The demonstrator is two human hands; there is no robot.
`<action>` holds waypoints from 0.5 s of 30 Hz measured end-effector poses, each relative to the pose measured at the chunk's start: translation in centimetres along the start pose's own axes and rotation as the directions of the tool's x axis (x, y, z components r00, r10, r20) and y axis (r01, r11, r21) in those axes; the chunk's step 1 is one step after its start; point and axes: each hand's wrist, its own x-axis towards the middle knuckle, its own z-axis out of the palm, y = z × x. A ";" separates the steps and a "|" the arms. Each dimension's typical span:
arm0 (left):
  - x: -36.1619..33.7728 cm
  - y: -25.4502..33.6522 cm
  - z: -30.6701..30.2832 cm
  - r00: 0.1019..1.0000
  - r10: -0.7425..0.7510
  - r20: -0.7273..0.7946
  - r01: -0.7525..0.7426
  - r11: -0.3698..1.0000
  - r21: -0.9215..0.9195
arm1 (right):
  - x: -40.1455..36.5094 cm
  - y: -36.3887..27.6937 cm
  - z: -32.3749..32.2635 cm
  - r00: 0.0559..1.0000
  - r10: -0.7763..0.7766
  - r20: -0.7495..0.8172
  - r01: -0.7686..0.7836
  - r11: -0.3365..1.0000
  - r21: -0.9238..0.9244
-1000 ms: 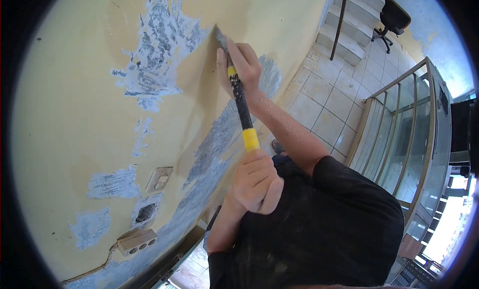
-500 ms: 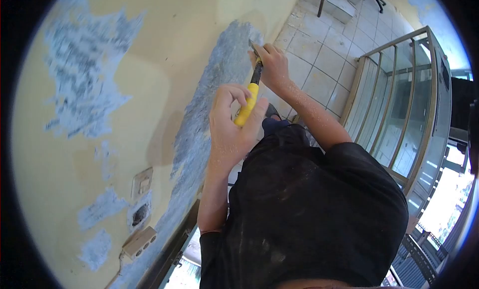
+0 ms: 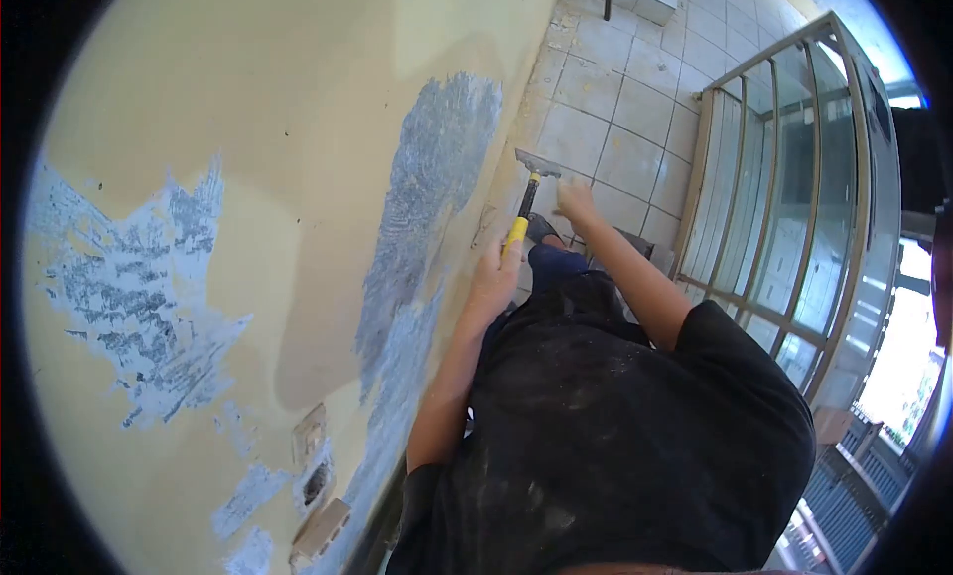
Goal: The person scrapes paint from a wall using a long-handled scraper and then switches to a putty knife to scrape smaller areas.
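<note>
A scraper with a yellow and black handle and a wide flat metal blade is held out in front of the wall. Wrapped round the yellow end of its handle is my left hand. My right hand is closed beside the right end of the blade; whether it touches the blade, or what its fingers hold, I cannot make out. To the left, the yellow wall has a long scraped grey-blue patch and another rough patch further left.
A metal-framed glass cabinet stands on the right, on the tiled floor. Low on the wall are a switch plate, an open wall box and a socket block. A shoe shows below my hands.
The scraper has come away from the wall patch, and its blade now shows in full. My right hand has moved down off the tool's neck to the blade's side. The view has shifted.
</note>
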 end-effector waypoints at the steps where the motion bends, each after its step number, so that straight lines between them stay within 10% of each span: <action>1: 0.9 -1.1 0.1 1.000 0.019 0.017 -0.019 1.000 0.014 | -0.8 -1.2 -1.9 0.825 0.394 0.406 -0.549 0.731 0.405; 2: 1.1 -2.2 0.2 0.998 0.021 0.064 -0.027 0.994 0.109 | -2.8 -1.6 -3.1 0.411 0.379 0.829 -0.908 0.085 0.411; 5: 0.7 -7.1 1.2 0.987 0.062 0.146 -0.093 0.971 0.219 | -7.7 0.2 -2.0 0.422 0.073 0.904 -0.906 -0.004 0.423; 8: 0.8 -10.1 2.5 0.975 0.029 0.222 -0.074 0.978 0.196 | -12.1 0.1 -0.9 0.575 0.320 0.753 -0.815 0.302 0.494; 15: 5.2 -24.0 4.7 0.966 -0.204 0.160 0.155 0.950 0.272 | -18.0 7.8 3.7 0.514 0.387 0.765 -0.848 0.093 0.522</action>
